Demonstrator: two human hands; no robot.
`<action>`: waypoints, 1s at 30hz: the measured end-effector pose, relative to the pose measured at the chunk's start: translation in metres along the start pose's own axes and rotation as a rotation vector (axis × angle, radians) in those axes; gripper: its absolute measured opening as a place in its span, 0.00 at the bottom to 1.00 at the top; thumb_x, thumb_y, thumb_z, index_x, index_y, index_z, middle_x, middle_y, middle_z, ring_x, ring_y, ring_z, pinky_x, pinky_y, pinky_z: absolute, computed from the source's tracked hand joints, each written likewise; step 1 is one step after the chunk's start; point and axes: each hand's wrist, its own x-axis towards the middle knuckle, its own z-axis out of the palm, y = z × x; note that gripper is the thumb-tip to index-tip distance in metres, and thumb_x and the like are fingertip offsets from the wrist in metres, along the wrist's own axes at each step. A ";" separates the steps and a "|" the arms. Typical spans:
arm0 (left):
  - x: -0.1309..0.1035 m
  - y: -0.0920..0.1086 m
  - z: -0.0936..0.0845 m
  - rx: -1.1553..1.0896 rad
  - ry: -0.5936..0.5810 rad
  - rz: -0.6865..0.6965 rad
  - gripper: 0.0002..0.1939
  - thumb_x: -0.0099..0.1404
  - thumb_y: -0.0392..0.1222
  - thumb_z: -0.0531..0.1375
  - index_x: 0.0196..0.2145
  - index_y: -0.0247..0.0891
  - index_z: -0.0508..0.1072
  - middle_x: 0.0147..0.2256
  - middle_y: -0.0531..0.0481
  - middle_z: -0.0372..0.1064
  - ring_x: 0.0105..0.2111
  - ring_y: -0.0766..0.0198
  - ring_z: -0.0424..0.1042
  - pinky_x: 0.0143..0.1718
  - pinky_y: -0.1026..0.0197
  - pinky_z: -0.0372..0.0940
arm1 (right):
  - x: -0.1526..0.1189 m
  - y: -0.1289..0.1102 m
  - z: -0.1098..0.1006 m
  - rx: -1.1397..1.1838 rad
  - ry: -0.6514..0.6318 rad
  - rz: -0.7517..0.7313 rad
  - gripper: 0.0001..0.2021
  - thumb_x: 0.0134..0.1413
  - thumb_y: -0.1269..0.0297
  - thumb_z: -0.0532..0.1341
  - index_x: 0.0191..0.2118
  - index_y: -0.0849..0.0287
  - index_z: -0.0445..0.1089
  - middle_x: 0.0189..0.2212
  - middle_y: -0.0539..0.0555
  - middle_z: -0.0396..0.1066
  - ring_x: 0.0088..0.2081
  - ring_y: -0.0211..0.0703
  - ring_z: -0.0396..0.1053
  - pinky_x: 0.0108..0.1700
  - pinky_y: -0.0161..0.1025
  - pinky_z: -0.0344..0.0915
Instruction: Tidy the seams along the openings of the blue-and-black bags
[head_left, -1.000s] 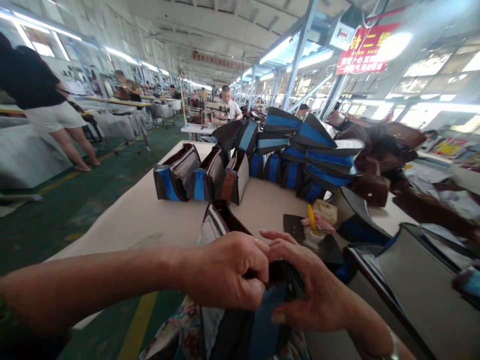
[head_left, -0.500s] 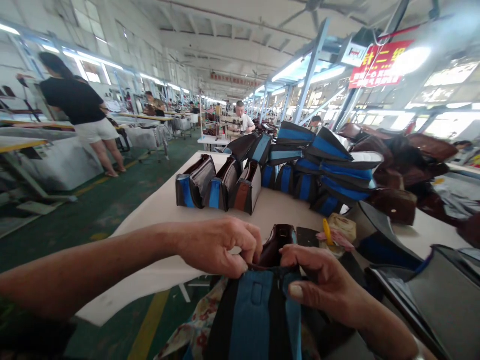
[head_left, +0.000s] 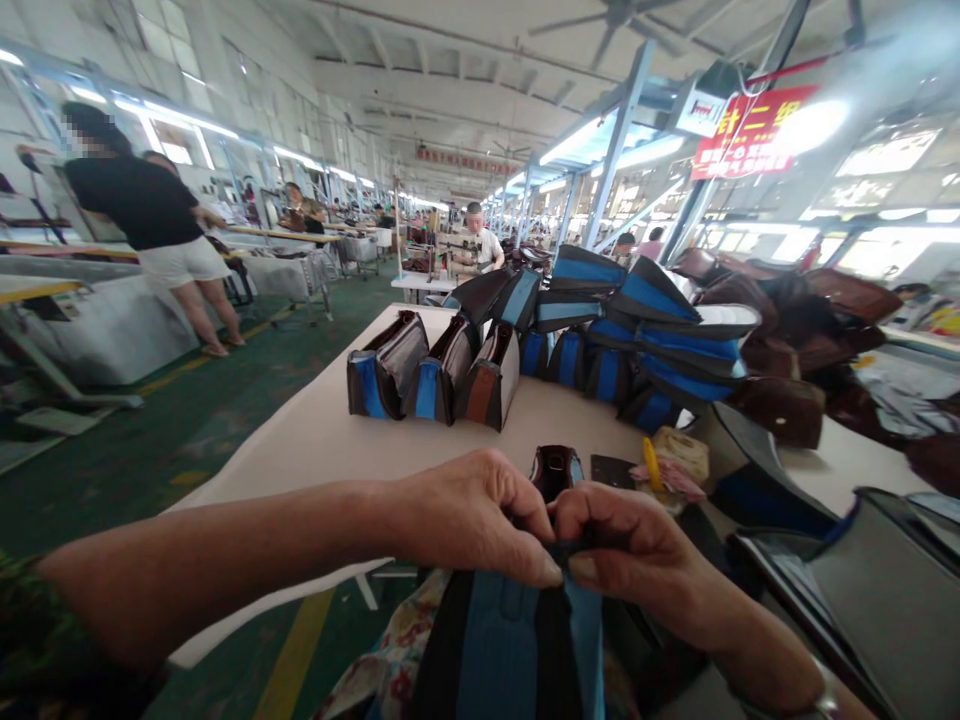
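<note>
A bag (head_left: 499, 640) with blue and black panels and a dark brown inside stands upright between me and the table, its mouth facing up. My left hand (head_left: 480, 520) pinches the near top rim, thumb in front and fingers over the edge. Close beside it, my right hand (head_left: 637, 550) pinches the same rim near the corner. The thumbs almost meet, and the fingers cover the edge between them. Beyond my hands, the far end of the bag's brown lining shows a small metal fitting.
Three similar bags (head_left: 431, 375) stand in a row on the pale table (head_left: 322, 425). Behind them is a pile of blue-and-black bags (head_left: 645, 320). A yellow-handled tool (head_left: 652, 466) lies by a pale block (head_left: 684, 452). Grey panels (head_left: 862, 590) crowd my right. A person (head_left: 150, 210) stands across the aisle.
My left hand has slid right along the rim toward my right hand. My right fingers have curled closer on the edge. The hands now sit almost together.
</note>
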 end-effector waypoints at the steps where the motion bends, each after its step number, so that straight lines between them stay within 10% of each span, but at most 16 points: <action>1: 0.000 0.001 0.001 -0.017 0.010 -0.019 0.12 0.55 0.48 0.67 0.30 0.35 0.78 0.22 0.57 0.62 0.22 0.70 0.57 0.21 0.66 0.50 | -0.001 0.000 0.000 0.003 0.001 0.011 0.10 0.57 0.58 0.65 0.37 0.59 0.69 0.32 0.50 0.65 0.32 0.39 0.58 0.33 0.36 0.55; 30: 0.006 -0.003 0.007 -0.133 -0.016 -0.048 0.09 0.52 0.43 0.69 0.29 0.35 0.79 0.21 0.59 0.63 0.20 0.72 0.56 0.21 0.67 0.50 | -0.002 -0.001 0.005 0.020 0.040 0.033 0.10 0.49 0.59 0.66 0.34 0.60 0.70 0.30 0.49 0.65 0.32 0.39 0.59 0.33 0.35 0.55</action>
